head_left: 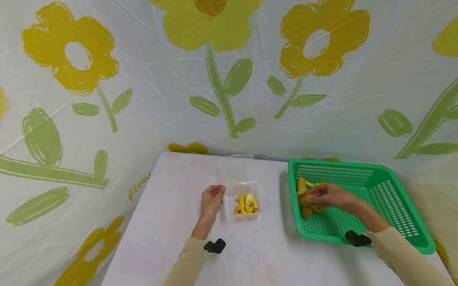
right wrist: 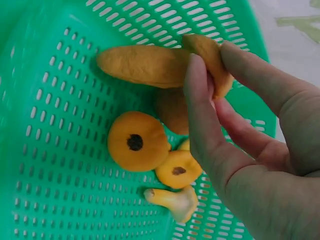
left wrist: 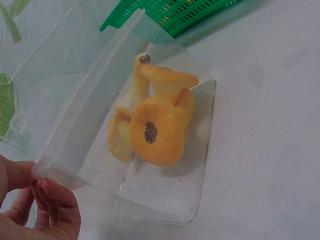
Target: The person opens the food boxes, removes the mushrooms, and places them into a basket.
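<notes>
My left hand (head_left: 211,201) pinches the left rim of a clear plastic box (left wrist: 65,175) between thumb and fingers. Several yellow mushrooms (left wrist: 157,132), some with dark spots on their caps, lie in the box. Over the left side of the green basket (head_left: 358,234), my right hand (head_left: 330,197) pinches a brown mushroom (right wrist: 145,65) by its thin, curved cap-like end; its thick stem points away from the fingers. Beneath it in the right wrist view lie another brown piece (right wrist: 171,111), partly hidden, and several yellow mushrooms (right wrist: 137,141).
The box's clear lid (head_left: 234,169) lies folded back behind it on the white-covered table (head_left: 171,194). A flower-printed cloth (head_left: 150,79) hangs behind and to the left. The basket stands at the table's right, its slotted walls rising around the mushrooms.
</notes>
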The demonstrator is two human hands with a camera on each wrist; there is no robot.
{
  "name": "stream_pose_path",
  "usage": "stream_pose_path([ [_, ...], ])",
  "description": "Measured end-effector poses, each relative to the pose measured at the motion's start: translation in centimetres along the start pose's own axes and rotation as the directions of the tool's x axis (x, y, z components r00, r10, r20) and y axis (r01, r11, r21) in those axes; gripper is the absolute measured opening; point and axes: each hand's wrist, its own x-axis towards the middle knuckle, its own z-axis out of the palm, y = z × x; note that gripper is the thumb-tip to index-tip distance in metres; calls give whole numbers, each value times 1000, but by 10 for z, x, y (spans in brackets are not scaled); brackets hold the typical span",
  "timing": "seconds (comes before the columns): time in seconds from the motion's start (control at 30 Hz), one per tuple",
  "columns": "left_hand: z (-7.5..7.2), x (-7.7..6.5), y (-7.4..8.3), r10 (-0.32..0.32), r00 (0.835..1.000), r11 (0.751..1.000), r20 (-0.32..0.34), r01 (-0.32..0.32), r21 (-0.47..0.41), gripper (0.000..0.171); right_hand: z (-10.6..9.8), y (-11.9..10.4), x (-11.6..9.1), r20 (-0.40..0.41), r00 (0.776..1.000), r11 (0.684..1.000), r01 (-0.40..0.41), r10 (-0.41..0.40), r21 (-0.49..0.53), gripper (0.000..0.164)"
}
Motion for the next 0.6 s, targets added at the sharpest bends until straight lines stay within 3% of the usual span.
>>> stream_pose_path([
  [0.13, 0, 0, 0, 0, 1000, 1000, 3, 0, 1, 20, 4, 2, 3, 42, 999, 997, 3, -6, 83, 47],
  [0.23, 0, 0, 0, 7, 1000, 1000, -1, -7, 9, 20, 7, 2, 5, 44, 999, 996, 11, -14, 84, 45],
  [0.47, -1, 1, -3, 46, 999, 999, 12, -46, -22, 22, 10, -1, 8, 2, 1000, 1000, 7, -7, 30, 47],
  [0.6, -1, 2, -3, 36, 999, 999, 11, -36, -13, 21, 9, -7, 7, -53, 998, 996, 24, -28, -80, 49],
])
